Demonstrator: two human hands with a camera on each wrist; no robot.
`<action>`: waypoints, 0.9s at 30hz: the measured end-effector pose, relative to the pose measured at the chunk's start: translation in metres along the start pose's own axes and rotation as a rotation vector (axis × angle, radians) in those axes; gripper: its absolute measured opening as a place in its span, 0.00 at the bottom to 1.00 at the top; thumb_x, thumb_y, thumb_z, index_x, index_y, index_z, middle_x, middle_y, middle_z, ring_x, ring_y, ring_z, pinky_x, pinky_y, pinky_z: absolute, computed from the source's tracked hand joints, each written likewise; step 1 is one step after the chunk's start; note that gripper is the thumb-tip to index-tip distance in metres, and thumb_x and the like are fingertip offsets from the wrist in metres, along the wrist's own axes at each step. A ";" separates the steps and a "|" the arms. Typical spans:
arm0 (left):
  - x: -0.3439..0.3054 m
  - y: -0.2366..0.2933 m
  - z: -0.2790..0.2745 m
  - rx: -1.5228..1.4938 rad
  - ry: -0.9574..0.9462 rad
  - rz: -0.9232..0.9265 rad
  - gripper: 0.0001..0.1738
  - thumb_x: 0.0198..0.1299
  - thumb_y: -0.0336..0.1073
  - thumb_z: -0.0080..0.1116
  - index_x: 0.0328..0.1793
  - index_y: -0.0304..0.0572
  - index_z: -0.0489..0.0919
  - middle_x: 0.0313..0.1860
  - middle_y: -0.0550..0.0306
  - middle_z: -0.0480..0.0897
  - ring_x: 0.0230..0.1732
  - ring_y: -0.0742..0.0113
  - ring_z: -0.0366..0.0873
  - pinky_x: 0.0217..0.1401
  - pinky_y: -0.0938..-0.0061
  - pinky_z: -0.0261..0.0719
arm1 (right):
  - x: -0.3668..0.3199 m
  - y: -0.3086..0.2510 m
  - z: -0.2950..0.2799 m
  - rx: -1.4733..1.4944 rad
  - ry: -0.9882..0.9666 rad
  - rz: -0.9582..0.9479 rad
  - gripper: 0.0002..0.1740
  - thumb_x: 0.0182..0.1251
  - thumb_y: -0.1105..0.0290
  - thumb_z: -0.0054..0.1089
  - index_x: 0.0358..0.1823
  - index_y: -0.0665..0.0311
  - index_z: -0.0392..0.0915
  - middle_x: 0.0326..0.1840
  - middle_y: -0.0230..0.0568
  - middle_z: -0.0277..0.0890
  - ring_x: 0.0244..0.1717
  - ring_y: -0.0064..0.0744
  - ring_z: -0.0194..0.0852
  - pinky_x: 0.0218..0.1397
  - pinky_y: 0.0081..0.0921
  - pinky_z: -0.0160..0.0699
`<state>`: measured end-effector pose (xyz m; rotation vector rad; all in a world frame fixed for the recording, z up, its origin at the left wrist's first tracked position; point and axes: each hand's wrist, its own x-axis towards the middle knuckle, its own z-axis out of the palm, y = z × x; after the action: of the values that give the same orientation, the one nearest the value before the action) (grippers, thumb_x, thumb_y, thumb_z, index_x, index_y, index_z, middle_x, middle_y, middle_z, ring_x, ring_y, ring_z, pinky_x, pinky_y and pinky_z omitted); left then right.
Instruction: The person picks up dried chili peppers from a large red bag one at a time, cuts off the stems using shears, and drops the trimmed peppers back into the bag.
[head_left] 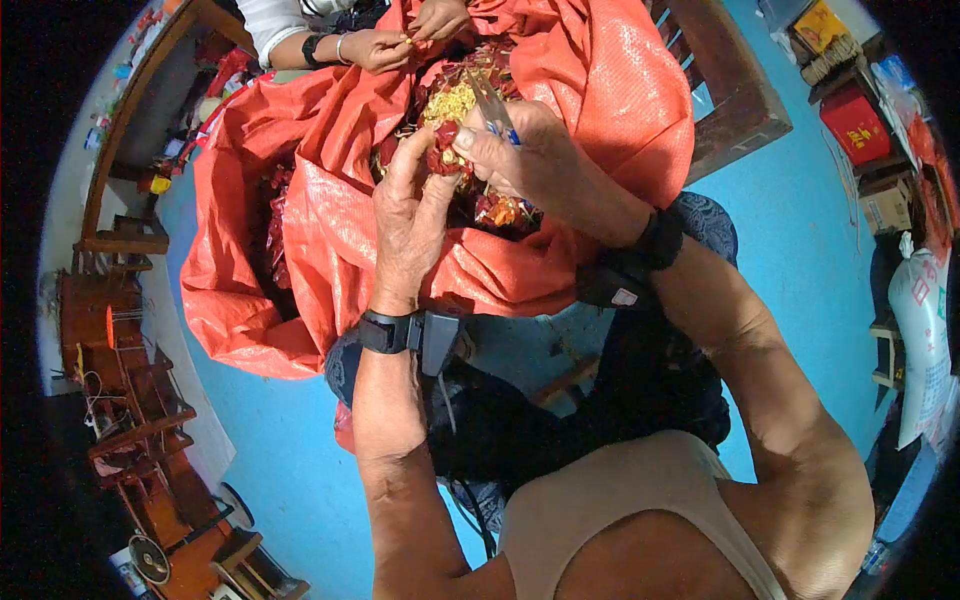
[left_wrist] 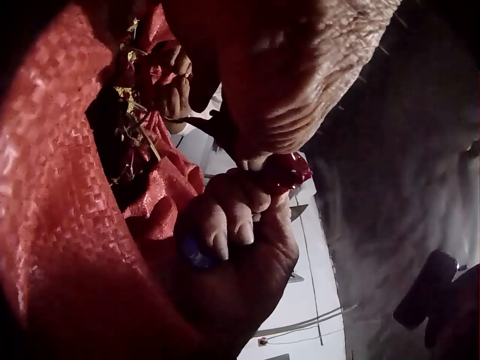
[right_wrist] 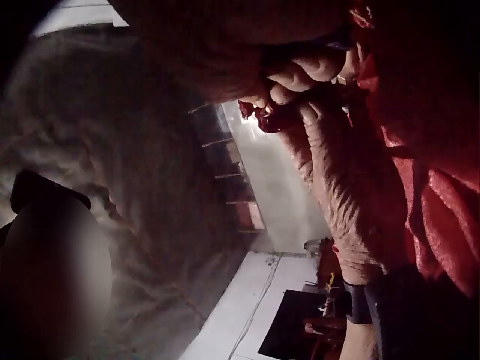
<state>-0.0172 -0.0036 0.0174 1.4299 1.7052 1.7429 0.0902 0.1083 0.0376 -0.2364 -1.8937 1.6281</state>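
Observation:
In the head view my left hand (head_left: 408, 215) pinches a dark red, glossy dried chili pepper (head_left: 446, 140) between thumb and fingers. My right hand (head_left: 525, 150) meets it there, thumb against the chili. Its fingers curl round a metal tool (head_left: 488, 100) with a blue part; a pointed blade (left_wrist: 298, 212) shows beside that hand in the left wrist view. Most of the tool is hidden in the palm. Beneath both hands, an orange-red woven sack (head_left: 500, 270) lies opened wide, holding red chili pieces and a heap of pale yellow bits (head_left: 450, 103).
Across the sack, another person's hands (head_left: 400, 42) work over its far edge. A second sack opening at left holds more red pieces (head_left: 275, 225). A wooden chair (head_left: 735, 90) stands far right; a white bag (head_left: 918, 320) and a red box (head_left: 855, 125) line the right side.

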 end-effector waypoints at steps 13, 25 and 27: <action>0.002 0.003 -0.003 -0.110 0.021 -0.124 0.19 0.60 0.32 0.52 0.57 0.35 0.69 0.48 0.56 0.76 0.48 0.72 0.73 0.52 0.77 0.71 | 0.001 -0.015 -0.017 -0.440 -0.013 -0.335 0.10 0.61 0.66 0.48 0.28 0.66 0.70 0.31 0.47 0.71 0.31 0.41 0.74 0.30 0.34 0.72; 0.000 0.003 -0.012 -0.085 0.040 -0.125 0.21 0.65 0.37 0.46 0.62 0.38 0.68 0.47 0.60 0.76 0.46 0.76 0.71 0.49 0.81 0.69 | -0.016 -0.040 -0.014 -0.794 -0.042 -0.369 0.13 0.56 0.65 0.57 0.37 0.66 0.71 0.30 0.49 0.75 0.32 0.46 0.77 0.31 0.36 0.74; -0.001 0.006 -0.012 -0.023 0.018 -0.069 0.21 0.64 0.37 0.46 0.62 0.38 0.67 0.48 0.59 0.76 0.46 0.75 0.71 0.49 0.81 0.69 | -0.015 -0.038 -0.016 -0.833 -0.074 -0.370 0.16 0.55 0.66 0.60 0.41 0.67 0.71 0.30 0.48 0.75 0.32 0.47 0.76 0.33 0.34 0.73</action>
<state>-0.0242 -0.0123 0.0250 1.3335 1.7174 1.7378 0.1206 0.1051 0.0695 -0.1445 -2.4057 0.5561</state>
